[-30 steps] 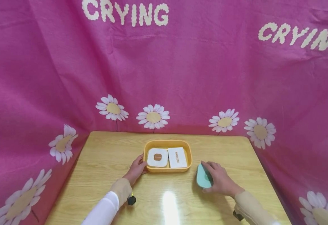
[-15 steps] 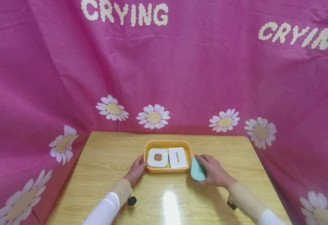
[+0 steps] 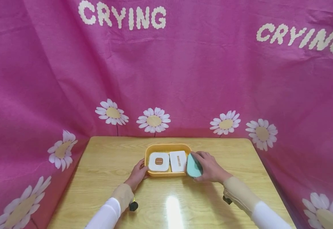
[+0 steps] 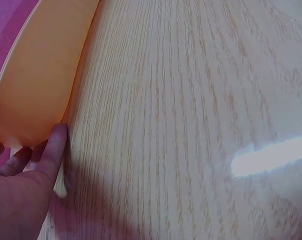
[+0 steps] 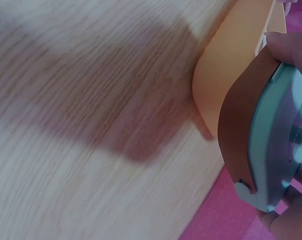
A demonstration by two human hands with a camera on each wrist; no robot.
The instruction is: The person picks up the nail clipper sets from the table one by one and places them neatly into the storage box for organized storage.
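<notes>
An orange tray (image 3: 166, 174) stands on the table with two white boxes side by side in it. One is a rounded white box (image 3: 153, 163) with a brown square label; the other, a white box (image 3: 175, 159), is lettered "MANICURE". At the tray's left end my left hand (image 3: 137, 175) holds the corner, thumb along the near side and fingers round the end. My right hand (image 3: 212, 168) grips a teal case (image 3: 193, 167) by its edges. In the right wrist view its brown side shows, tilted and raised beside the tray's end wall. From the head view the case overlaps the tray's right end.
The wooden table (image 3: 112, 156) bears a bright light reflection (image 3: 173, 210) at the front. A pink cloth (image 3: 183, 79) with daisies and lettering hangs behind the table and down both sides.
My right hand has carried the teal case left and away from me, from the bare table right of the tray to over its right end. My left hand stays at the tray.
</notes>
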